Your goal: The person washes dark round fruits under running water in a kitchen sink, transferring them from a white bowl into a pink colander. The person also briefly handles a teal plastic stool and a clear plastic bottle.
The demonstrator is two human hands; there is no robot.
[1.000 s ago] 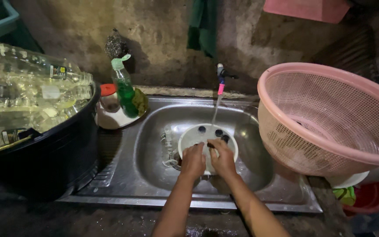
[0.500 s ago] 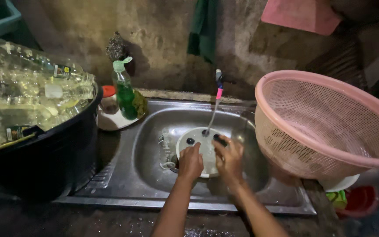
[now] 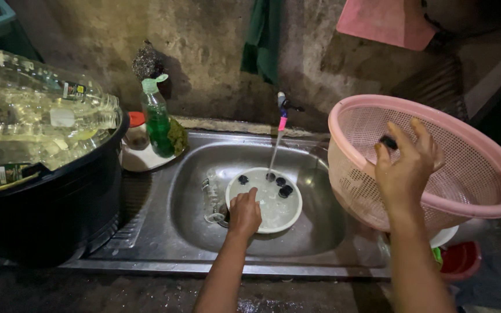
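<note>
My left hand point(image 3: 244, 213) rests on the near rim of a white bowl point(image 3: 268, 217) in the steel sink point(image 3: 198, 174). Several small dark round pieces point(image 3: 283, 186) float in the bowl's water, and a thin stream falls into it from the tap point(image 3: 282, 107). My right hand point(image 3: 406, 168) is raised over the rim of the pink mesh basket point(image 3: 471, 168), pinching one small dark piece point(image 3: 388, 141) at its fingertips. A clear glass point(image 3: 212, 194) lies in the sink just left of the bowl.
A black tub point(image 3: 59, 191) full of clear plastic bottles stands at the left. A green soap bottle point(image 3: 158, 122) and a sponge sit on a dish behind the sink. A green cloth point(image 3: 265, 35) hangs on the wall. A red container point(image 3: 462, 258) is under the basket.
My right hand left the bowl and rose to the right, over the pink basket, carrying a small dark piece. My left hand stayed on the bowl.
</note>
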